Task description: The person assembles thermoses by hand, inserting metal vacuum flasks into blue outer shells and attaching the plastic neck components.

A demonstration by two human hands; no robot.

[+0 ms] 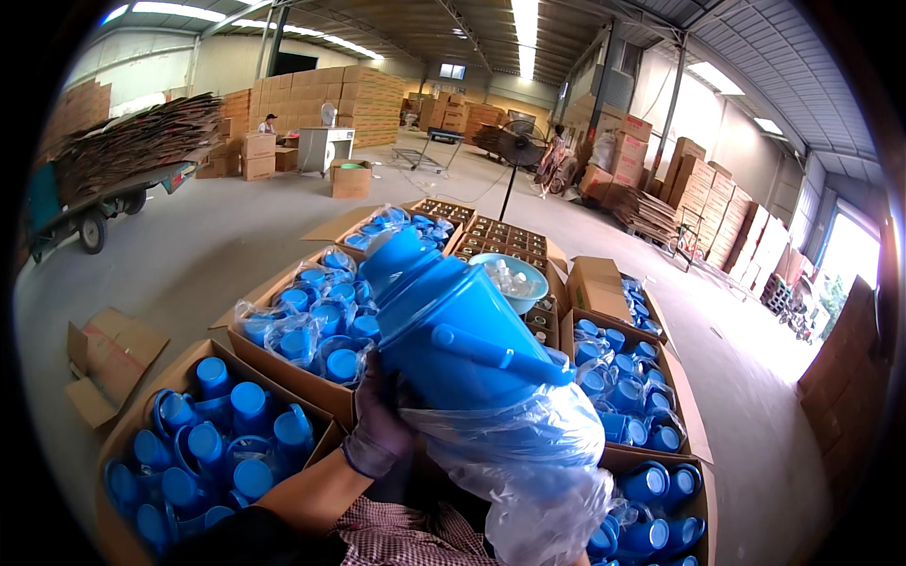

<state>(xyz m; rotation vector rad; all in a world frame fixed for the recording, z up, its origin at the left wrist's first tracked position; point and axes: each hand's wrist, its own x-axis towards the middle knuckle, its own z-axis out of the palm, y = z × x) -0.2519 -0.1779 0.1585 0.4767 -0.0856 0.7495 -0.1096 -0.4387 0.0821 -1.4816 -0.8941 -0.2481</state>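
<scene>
My left hand (382,434), in a thin purple-grey glove, grips the side of a large blue plastic thermos jug (453,321). The jug is tilted, its narrower capped end toward the upper left, with a blue handle (500,357) along its near side. A clear plastic bag (528,462) is bunched around its lower right part and hangs down below. My right hand does not show; the jug and bag cover the area where it could be. Under the left forearm stands an open carton (326,429) with several blue jugs (250,401) in it.
More open cartons hold blue jugs (604,377), some bagged. Farther back are divided cartons (500,236) and a light-blue basin (528,300) with clear pieces. A black stand fan (522,146) stands beyond. An opened carton (109,363) lies on the floor at left; two people work far off.
</scene>
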